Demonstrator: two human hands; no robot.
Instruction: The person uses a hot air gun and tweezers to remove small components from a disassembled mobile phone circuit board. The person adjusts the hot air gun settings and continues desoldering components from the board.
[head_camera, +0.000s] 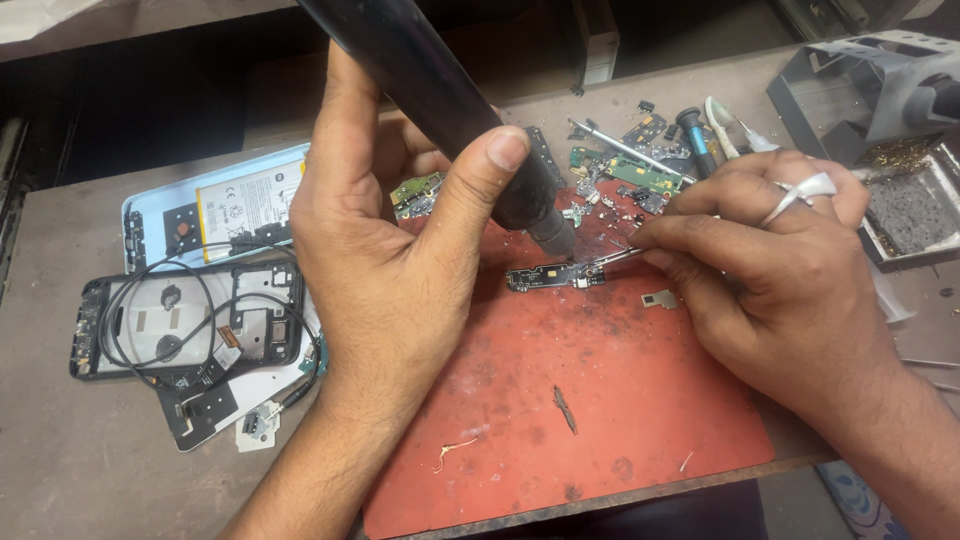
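Left hand (385, 250) is gripping the black hot-air nozzle (440, 100) closed-fisted, right hand (790, 260) is pinching tweezers (612, 258), both tips meeting over the small circuit board (550, 277) at the red mat's (600, 400) top edge.

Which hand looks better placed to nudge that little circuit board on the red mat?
Probably the right hand: its tweezers already touch the small circuit board. The left hand is wrapped around the black hot-air nozzle.
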